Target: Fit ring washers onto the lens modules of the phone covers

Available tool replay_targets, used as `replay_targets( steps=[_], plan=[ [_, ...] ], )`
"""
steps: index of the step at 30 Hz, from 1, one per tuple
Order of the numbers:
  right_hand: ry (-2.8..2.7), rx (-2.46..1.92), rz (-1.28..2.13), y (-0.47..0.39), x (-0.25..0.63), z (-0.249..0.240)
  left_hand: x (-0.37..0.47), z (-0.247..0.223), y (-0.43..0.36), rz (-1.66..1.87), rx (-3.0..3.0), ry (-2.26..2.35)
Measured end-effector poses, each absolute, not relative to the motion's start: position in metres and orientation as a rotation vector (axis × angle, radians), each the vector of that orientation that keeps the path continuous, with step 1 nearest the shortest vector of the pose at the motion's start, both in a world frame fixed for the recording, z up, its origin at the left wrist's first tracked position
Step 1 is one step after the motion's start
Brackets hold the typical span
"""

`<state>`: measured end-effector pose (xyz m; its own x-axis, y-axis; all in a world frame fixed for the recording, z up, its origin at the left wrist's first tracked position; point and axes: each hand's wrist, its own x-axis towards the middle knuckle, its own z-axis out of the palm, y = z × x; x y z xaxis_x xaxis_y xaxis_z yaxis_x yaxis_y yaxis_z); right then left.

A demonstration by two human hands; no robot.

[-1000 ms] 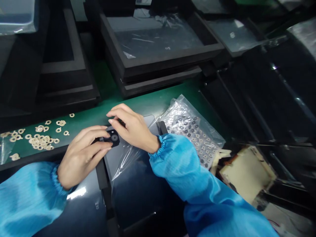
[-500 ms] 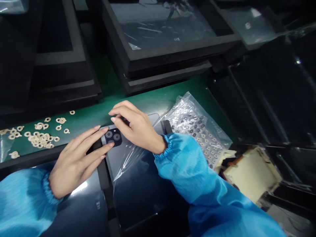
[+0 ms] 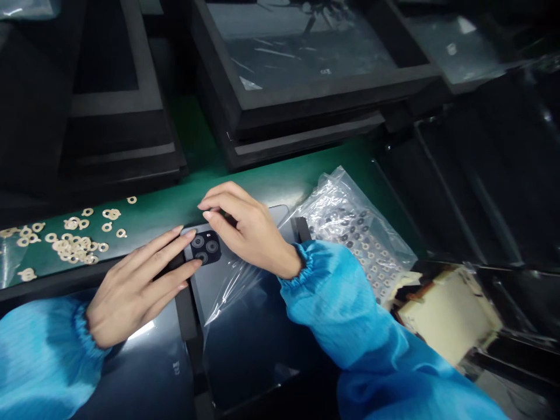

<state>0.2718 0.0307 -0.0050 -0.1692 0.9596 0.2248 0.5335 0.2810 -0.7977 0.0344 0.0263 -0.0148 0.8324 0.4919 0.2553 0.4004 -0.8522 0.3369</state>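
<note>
A grey tablet [image 3: 200,284] lies back up in a black foam frame, with a dark camera block [image 3: 206,247] of several round lenses at its upper left corner. Clear film [image 3: 227,291] covers its lower part, and the film's loose edge runs slantwise under my right wrist. My left hand [image 3: 144,280] is open, its stretched fingertips resting at the left side of the camera block. Just above and right of the block, my right hand [image 3: 249,227] has thumb and fingers curled together in a pinch. What lies between those fingertips is hidden.
Loose pale rings with tabs [image 3: 74,248] lie on the green mat [image 3: 280,175] at left. A clear bag [image 3: 359,233] of rings is at right, beside a cream block [image 3: 450,315]. Stacked black foam trays [image 3: 306,99] stand behind. Another film-covered tablet [image 3: 149,373] is at lower left.
The view has shifted slightly, so most things appear a little further right. Both hands keep nearly the same pose around the camera block.
</note>
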Motion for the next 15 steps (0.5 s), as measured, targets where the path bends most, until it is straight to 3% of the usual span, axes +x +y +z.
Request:
replay_targets(
  steps=[10, 15],
  plan=[
    [-1.828, -1.264, 0.691, 0.031, 0.273, -0.010, 0.043, -0.010, 0.018, 0.375, 3.050, 0.744],
    [-1.828, -1.224, 0.480, 0.023, 0.269, -0.007, 0.056, -0.005, -0.005, 0.307, 3.058, 0.948]
  ],
)
